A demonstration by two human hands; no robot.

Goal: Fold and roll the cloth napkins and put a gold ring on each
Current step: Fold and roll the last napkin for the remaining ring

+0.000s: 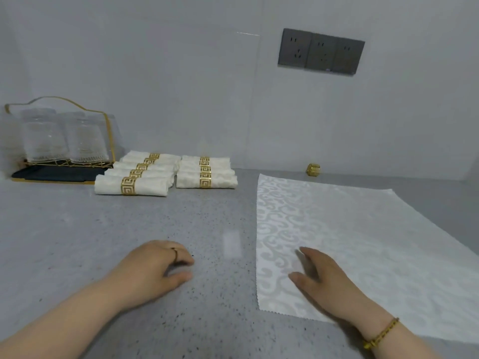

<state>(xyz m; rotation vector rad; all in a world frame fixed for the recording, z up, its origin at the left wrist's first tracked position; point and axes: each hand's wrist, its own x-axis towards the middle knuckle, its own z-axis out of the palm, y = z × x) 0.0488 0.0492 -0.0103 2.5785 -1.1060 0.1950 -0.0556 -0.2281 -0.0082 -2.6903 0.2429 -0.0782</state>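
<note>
Napkin (350,242) flat | right hand (326,281) fingers straight by left edge | left hand (153,270) loosely curled, empty

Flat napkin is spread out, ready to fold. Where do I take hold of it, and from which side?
Probably pinch the flat napkin at its near left corner, coming from the left with the left hand, which holds nothing. It lies flat, so only edges and corners offer a grip, and the right hand rests on the cloth near that corner, pinning it.

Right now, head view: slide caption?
Right hand on unfolded napkin; ringed rolls and one loose gold ring beyond.
</note>
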